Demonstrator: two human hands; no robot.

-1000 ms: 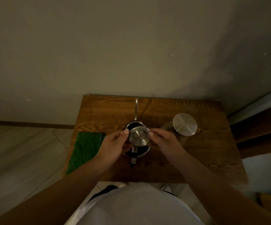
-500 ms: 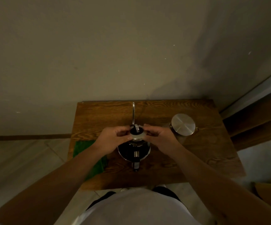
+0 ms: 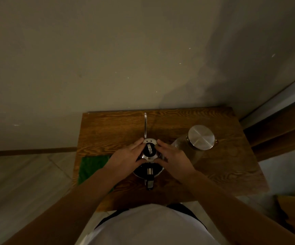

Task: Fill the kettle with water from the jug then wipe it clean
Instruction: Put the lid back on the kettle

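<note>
While the gooseneck kettle stands mid-table, spout toward twelve o'clock, the left hand and right hand pinch its lid between curled fingers (the glass jug at two o'clock, green cloth at nine).

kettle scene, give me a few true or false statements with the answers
1. Both hands hold the kettle lid over the kettle. True: the left hand and right hand grip it from either side.
2. The jug has its lid off. False: a round metal lid sits on it.
3. A green cloth lies on the table's left part. True.
4. The jug stands to the left of the kettle. False: it stands to the right.
5. The kettle's thin spout points toward the wall. True.
</note>
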